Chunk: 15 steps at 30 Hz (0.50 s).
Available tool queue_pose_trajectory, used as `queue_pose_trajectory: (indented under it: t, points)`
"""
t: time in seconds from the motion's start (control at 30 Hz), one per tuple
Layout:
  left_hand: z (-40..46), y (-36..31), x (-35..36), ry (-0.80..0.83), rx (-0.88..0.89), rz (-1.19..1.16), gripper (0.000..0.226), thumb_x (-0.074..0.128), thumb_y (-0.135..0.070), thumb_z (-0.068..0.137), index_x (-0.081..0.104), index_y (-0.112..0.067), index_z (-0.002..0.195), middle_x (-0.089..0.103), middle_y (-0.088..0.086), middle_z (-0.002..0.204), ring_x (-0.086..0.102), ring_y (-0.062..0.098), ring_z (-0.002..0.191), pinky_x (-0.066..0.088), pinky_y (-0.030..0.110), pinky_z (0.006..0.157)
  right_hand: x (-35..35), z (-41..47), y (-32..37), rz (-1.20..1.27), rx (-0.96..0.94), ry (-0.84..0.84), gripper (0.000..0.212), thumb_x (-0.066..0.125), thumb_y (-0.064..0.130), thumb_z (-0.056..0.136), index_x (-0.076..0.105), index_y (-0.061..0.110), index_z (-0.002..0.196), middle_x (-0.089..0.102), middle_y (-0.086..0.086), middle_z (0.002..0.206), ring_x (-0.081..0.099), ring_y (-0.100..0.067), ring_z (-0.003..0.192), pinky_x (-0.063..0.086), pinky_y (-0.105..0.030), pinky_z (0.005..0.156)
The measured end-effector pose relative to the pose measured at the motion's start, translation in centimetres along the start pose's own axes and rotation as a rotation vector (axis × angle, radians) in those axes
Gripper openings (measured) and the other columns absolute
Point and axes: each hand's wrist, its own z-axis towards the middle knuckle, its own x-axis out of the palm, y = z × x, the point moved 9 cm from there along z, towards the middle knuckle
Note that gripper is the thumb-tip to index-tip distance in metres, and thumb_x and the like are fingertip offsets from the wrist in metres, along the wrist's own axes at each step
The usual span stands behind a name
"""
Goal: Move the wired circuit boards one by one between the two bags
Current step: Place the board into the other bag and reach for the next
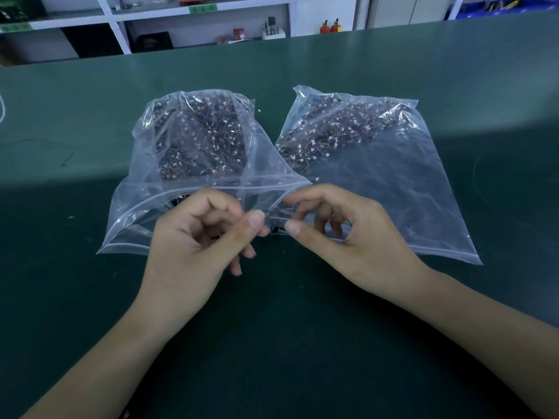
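Two clear zip-top bags lie side by side on a dark green table (302, 313), their near corners overlapping in the middle. The left bag (187, 146) is bulged with small dark circuit boards (199, 137) trailing thin orange wires and white connectors; its mouth faces the person and gapes open. The right bag (378, 176) lies flatter, its boards (338, 128) heaped toward the far end — the near half shows only plastic. Both hands meet between the two bag mouths. The left hand (202, 234) has its fingers curled, thumb against forefinger, pinching something small and dark that is mostly hidden. The right hand (341, 234) has thumb and forefinger bent toward each other at a small dark piece (276, 228) between the two hands; whether they clamp it cannot be told, and its other fingers hang loosely curled over the right bag's plastic. Beyond the table stand white shelves (121, 19) with boxes and two red extinguishers (330, 27).
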Motion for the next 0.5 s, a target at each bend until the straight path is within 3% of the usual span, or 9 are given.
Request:
queue_pose_trajectory:
  t: [0.17, 0.27, 0.37, 0.43, 0.5]
  points:
    - [-0.3, 0.7, 1.3, 0.071, -0.088, -0.115, 0.018, 0.079, -0.037, 0.090, 0.067, -0.025, 0.084, 0.079, 0.012, 0.087, 0.067, 0.017, 0.061, 0.049, 0.023, 0.047, 0.0, 0.1, 0.4, -0.003, -0.041, -0.018, 0.016, 0.077, 0.025, 0.096, 0.079, 0.020, 0.110, 0.075, 0.011, 0.099, 0.064, -0.022, 0.079, 0.046, -0.023, 0.071]
    - [-0.3, 0.9, 1.7, 0.095, -0.154, -0.191, 0.023, 0.078, -0.046, 0.091, 0.068, -0.026, 0.085, 0.078, 0.013, 0.088, 0.066, 0.017, 0.061, 0.048, 0.023, 0.048, -0.1, 0.0, 0.6, 0.033, -0.059, -0.020, 0.010, 0.074, 0.025, 0.096, 0.080, 0.017, 0.098, 0.071, 0.015, 0.088, 0.062, -0.018, 0.077, 0.044, -0.022, 0.070]
    - [-0.2, 1.1, 1.9, 0.104, -0.196, -0.256, 0.032, 0.064, -0.058, 0.100, 0.066, -0.027, 0.091, 0.076, 0.016, 0.088, 0.065, 0.022, 0.060, 0.047, 0.025, 0.047, -0.1, 0.0, 0.3, 0.101, 0.003, -0.014, 0.011, 0.073, 0.027, 0.098, 0.080, 0.019, 0.097, 0.073, 0.009, 0.086, 0.061, -0.019, 0.076, 0.047, -0.036, 0.066]
    - [-0.2, 1.4, 1.7, 0.088, -0.195, -0.192, 0.029, 0.050, -0.048, 0.109, 0.064, -0.028, 0.093, 0.075, 0.017, 0.085, 0.063, 0.026, 0.056, 0.045, 0.027, 0.045, 0.1, 0.0, 0.0, 0.140, 0.051, 0.000, 0.011, 0.072, 0.027, 0.098, 0.080, 0.019, 0.097, 0.074, 0.002, 0.085, 0.062, -0.024, 0.077, 0.047, -0.048, 0.069]
    - [-0.3, 1.4, 1.7, 0.093, -0.154, -0.067, 0.025, 0.048, -0.043, 0.109, 0.063, -0.030, 0.094, 0.075, 0.014, 0.082, 0.062, 0.026, 0.054, 0.044, 0.027, 0.044, 0.3, 0.0, -0.1, 0.155, 0.076, 0.026, 0.013, 0.071, 0.027, 0.099, 0.081, 0.018, 0.097, 0.074, -0.001, 0.084, 0.063, -0.028, 0.077, 0.047, -0.050, 0.071]
